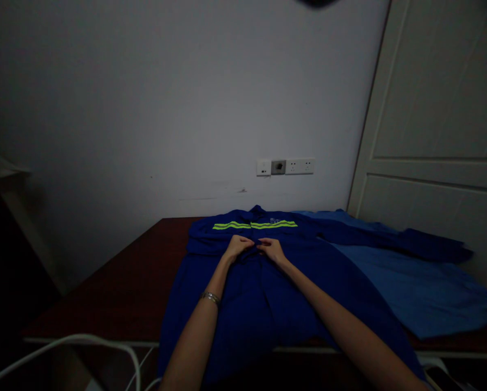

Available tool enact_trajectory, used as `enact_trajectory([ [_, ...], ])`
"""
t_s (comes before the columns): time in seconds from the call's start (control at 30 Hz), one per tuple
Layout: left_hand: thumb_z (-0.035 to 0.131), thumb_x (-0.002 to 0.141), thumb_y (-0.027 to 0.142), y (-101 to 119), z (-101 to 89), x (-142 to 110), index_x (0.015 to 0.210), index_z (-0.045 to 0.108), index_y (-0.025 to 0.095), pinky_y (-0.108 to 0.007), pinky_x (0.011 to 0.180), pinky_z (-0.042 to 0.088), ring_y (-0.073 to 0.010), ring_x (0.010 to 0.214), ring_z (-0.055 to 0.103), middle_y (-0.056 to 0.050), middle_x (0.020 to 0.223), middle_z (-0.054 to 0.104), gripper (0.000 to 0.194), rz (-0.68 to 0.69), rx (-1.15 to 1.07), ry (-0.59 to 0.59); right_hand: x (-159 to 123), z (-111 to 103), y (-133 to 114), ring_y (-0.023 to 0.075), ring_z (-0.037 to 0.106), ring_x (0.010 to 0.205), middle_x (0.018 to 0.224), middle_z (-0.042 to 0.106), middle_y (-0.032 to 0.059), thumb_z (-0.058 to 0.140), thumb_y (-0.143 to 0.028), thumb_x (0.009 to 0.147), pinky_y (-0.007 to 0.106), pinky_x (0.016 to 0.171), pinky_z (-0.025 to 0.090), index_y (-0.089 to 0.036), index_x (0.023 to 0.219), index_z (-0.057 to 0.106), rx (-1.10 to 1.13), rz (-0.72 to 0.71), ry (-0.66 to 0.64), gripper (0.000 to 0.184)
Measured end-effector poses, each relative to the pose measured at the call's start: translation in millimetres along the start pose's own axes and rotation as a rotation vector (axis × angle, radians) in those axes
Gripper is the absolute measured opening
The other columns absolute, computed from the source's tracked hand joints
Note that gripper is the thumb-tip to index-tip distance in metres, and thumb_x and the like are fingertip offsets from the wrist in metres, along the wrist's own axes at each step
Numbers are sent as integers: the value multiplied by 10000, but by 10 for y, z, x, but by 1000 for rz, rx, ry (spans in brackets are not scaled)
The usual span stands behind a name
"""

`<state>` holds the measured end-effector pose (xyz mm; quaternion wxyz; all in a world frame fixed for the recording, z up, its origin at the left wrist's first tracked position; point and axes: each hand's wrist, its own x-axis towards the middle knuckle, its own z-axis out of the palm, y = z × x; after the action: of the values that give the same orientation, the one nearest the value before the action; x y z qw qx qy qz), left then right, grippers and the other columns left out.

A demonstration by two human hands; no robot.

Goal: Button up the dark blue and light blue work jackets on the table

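A dark blue work jacket with yellow reflective stripes lies front up, its collar toward the wall and its lower part reaching over the near table edge. At the middle of its front, just below the stripes, my left hand pinches the cloth with closed fingers. Close beside it, my right hand has its thumb and fingers drawn together on the same front opening. Whether a button or other fastener sits between the fingertips is too small and dark to make out. One sleeve stretches out to the right.
A lighter blue garment is spread partly under the jacket on the right. The dark red table backs onto a wall with sockets. A white panelled door stands right. A white cable loops at the lower left.
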<state>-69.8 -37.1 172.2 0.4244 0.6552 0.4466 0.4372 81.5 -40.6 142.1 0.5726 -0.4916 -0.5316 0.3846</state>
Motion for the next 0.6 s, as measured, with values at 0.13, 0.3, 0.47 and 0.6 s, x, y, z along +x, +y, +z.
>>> enact_trajectory([
  [0.13,619,589,179,8,13,-11,640,695,77,-175,440,314,-61,445,430,-10,491,572,136,-31,-20,12,-6,2,4,104,536,465,580,612,-12,623,-106,529,208,420,449,-133,785,668,-23,-26,1,262],
  [0.3,614,583,159,16,71,-22,572,671,78,-175,422,305,-60,426,424,2,460,544,100,-87,-47,91,-12,5,9,101,535,484,599,613,-11,620,-128,540,204,437,433,-126,790,659,-52,-62,-1,253],
  [0.47,607,575,125,12,153,-26,572,671,74,-175,400,275,-56,397,395,12,428,520,82,-119,-16,174,-14,-1,13,124,561,525,635,630,10,617,-153,547,232,483,450,-115,801,652,-90,-81,8,260],
  [0.6,596,594,120,17,182,-24,584,680,79,-177,414,287,-64,406,411,5,442,544,94,-96,33,196,5,-27,-27,163,601,637,666,649,25,638,-151,515,268,594,478,-129,762,653,-131,-108,18,248],
])
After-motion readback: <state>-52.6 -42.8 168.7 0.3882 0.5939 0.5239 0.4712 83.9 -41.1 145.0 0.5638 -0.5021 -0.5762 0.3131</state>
